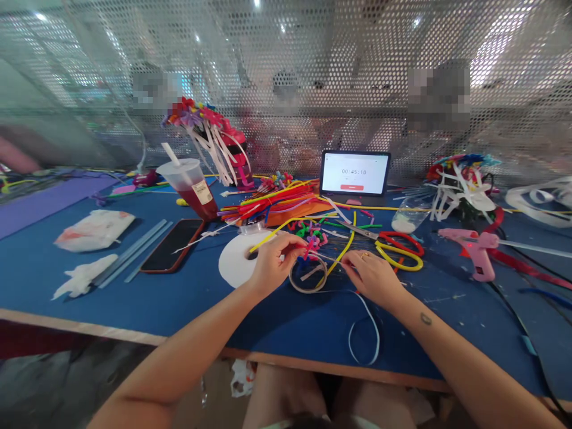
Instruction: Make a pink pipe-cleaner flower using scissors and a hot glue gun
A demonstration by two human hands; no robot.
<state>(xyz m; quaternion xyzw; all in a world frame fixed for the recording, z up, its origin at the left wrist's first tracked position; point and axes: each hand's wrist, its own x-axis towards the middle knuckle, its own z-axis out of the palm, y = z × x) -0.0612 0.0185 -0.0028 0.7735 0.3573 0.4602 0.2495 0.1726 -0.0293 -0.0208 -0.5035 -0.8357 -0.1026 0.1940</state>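
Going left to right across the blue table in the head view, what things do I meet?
White crumpled plastic bag, pale blue glue sticks, black smartphone, round white paper disc, left hand, right hand, red-and-yellow-handled scissors, pink hot glue gun.

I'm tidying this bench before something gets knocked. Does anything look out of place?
A clear plastic bottle lies tipped on its side near the pink hot glue gun, white contents settled at one end.

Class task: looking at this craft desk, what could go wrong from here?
The scissors lie close to the right hand, so a slip might catch a blade. The cup of red drink stands near the phone and could spill onto it if knocked. The glue gun may be hot.
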